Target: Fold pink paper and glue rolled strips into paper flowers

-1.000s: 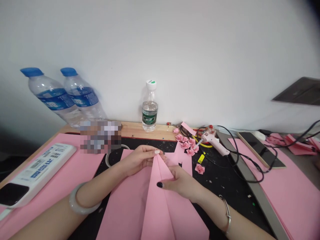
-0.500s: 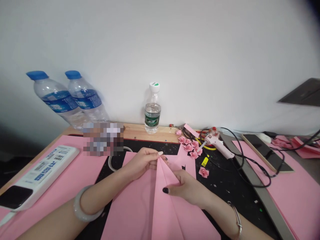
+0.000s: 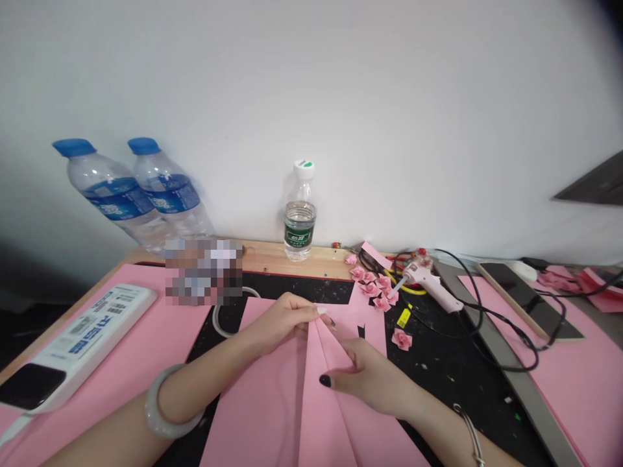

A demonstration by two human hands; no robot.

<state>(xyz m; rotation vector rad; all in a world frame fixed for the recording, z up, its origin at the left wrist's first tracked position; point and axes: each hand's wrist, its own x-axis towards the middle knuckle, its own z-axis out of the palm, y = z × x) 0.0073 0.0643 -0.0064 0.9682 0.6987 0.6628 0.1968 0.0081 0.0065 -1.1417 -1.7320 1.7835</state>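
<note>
At the far left of the frame, a long white device (image 3: pixel 87 344) with a dark end is lying on a pink sheet (image 3: pixel 170 324). Above it, in the upper left, two blue-capped bottles (image 3: pixel 114 194) are leaning in view beside each other. Toward the lower centre, the left hand (image 3: pixel 285 321), with a pale bangle (image 3: pixel 163 415) around its forearm, is pinching the pointed tip of a folded pink paper (image 3: pixel 321 415). That paper is running from the centre down to the bottom edge, over flat pink paper (image 3: pixel 263 389). Above centre, a small bottle (image 3: pixel 299 230) with a white cap is standing upright by the wall. Just right of the fold, the right hand (image 3: pixel 367 376) is gripping the paper's right side, its dark-nailed thumb lying on top. Farther right, paper roses (image 3: pixel 370 290) are clustering near the tip of a pink glue gun (image 3: pixel 433 288). At the right, a phone (image 3: pixel 530 301) is lying partly on pink sheets (image 3: pixel 574 376).
</note>
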